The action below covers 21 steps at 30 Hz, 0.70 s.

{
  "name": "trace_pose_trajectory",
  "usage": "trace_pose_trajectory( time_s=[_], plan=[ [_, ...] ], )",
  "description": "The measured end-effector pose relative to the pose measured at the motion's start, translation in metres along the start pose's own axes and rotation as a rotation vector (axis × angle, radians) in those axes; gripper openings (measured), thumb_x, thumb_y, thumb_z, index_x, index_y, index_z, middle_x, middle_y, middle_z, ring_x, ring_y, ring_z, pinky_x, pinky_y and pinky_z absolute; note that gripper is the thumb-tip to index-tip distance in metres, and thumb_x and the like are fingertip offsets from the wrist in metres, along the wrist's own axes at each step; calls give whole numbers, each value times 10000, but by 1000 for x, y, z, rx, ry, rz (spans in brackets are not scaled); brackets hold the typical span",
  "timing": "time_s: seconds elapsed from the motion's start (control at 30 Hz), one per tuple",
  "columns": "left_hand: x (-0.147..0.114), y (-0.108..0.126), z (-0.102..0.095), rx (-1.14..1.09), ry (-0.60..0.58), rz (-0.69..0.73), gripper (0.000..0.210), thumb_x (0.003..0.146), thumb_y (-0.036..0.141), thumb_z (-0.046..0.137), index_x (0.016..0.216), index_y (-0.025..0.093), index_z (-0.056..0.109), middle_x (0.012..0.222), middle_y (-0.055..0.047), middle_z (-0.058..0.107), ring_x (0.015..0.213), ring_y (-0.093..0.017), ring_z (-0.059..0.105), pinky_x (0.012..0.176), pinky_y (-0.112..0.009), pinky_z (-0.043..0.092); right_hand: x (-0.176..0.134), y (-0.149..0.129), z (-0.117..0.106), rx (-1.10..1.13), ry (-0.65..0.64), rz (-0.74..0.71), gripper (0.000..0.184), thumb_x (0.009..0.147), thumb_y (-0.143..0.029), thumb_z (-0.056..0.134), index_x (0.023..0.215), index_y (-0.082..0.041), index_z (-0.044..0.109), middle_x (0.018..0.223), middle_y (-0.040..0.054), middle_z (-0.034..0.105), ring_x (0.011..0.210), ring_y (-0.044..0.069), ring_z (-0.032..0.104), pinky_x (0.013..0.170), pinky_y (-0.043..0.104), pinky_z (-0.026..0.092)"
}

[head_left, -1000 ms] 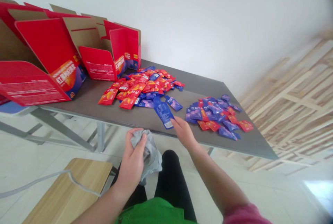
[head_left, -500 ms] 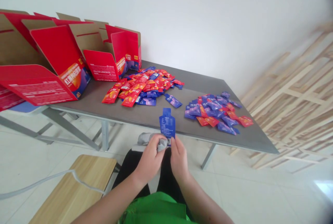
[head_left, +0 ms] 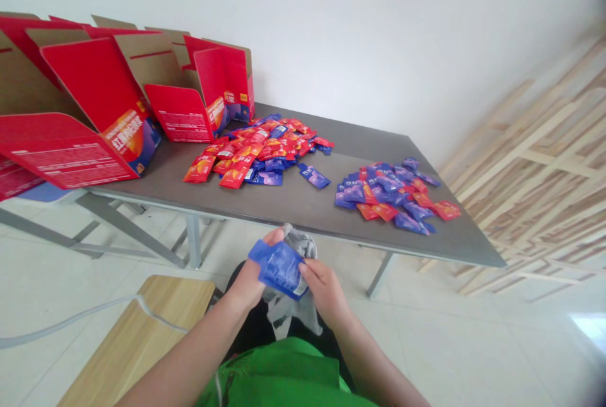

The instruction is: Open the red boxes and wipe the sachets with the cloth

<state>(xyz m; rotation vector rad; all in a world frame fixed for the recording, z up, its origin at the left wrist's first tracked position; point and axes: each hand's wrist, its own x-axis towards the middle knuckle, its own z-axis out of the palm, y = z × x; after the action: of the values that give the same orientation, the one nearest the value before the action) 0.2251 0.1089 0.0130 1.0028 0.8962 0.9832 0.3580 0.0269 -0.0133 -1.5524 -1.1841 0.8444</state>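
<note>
My right hand (head_left: 326, 287) pinches the lower right end of a blue sachet (head_left: 280, 268), its printed back facing up and its narrow neck pointing left. Behind the sachet, my left hand (head_left: 250, 279) is closed on a grey cloth (head_left: 303, 244), which bunches up over the fingers and hangs down below. The sachet covers part of the left fingers. Both hands are above my lap, just in front of the table edge. On the table, a single blue sachet (head_left: 313, 176) lies between a mixed red and blue pile (head_left: 258, 151) and a smaller pile (head_left: 391, 192) on the right.
Several open red cartons (head_left: 180, 110) stand at the left of the grey table (head_left: 222, 205). A wooden stool (head_left: 142, 331) with a pale cable (head_left: 95, 312) across it is at my lower left. Wooden frames (head_left: 534, 186) lean against the wall at the right.
The sachet has turned from upright to lying tilted, neck toward the left, and has come lower. The grey cloth has moved up and spread behind it, and the left hand has shifted left.
</note>
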Motion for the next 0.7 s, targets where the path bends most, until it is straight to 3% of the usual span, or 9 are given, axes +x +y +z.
trace_pose_trajectory(
  time_s=[0.07,0.13,0.2,0.27,0.33,0.4,0.5,0.6,0.7],
  plan=[
    [-10,-4,-3,5,116,4,426,888,523,570,1185,227,646,1298,-89,647,1285,-291,534,1125,-459,356,-1,-1,-4,-229,176,-24,396,971,-389,435,723,-174,656,714,33,593,690,174,535,648,281,402],
    [-21,-9,-1,-39,117,-27,519,925,556,499,1351,260,525,1437,-86,547,1335,-266,496,1131,-436,350,-4,-3,-2,-494,299,-126,378,982,-324,403,805,-166,697,741,70,619,710,199,547,680,315,407],
    [-28,-14,6,-98,55,-73,562,915,519,556,1418,292,450,1485,-75,505,1363,-247,472,1121,-390,371,-9,-5,7,-715,300,-300,333,973,-265,410,912,-171,724,778,94,637,747,220,562,728,351,416],
    [-29,-16,14,-158,76,-119,570,886,440,638,1406,289,461,1428,-69,568,1342,-233,498,1108,-356,388,-16,-6,17,-816,194,-445,273,951,-247,461,939,-193,728,792,94,638,762,230,573,748,370,433],
    [-25,-17,18,-240,157,-163,516,868,388,668,1345,250,524,1278,-75,674,1226,-231,600,1060,-351,442,-20,-5,20,-803,78,-495,198,918,-302,549,954,-216,723,832,92,642,793,246,591,758,389,461],
    [-22,-15,15,-318,185,-202,418,872,375,659,1251,209,601,1132,-76,737,1053,-223,691,960,-342,517,-21,-5,13,-682,37,-465,302,877,-400,620,1122,-233,677,1007,118,655,932,287,612,820,429,490],
    [-20,-9,7,-363,128,-310,358,901,392,616,1186,179,655,1016,-90,767,870,-209,736,797,-317,581,-14,-8,-8,-365,173,-401,613,903,-440,566,1457,-253,383,1383,141,516,1256,305,512,994,467,454],
    [-22,-2,9,-388,59,-410,351,911,362,602,1178,145,671,989,-114,774,846,-222,746,762,-321,596,-2,-18,-17,-200,336,-348,709,919,-299,507,1539,-257,165,1533,116,366,1388,258,398,1090,444,385],
    [-21,2,20,-470,-9,-369,346,878,323,627,1154,122,689,1022,-124,774,918,-250,741,833,-345,590,3,-30,-4,-313,148,-373,646,800,-139,512,1433,-225,413,1339,103,577,1208,239,560,993,368,461]
  ],
)
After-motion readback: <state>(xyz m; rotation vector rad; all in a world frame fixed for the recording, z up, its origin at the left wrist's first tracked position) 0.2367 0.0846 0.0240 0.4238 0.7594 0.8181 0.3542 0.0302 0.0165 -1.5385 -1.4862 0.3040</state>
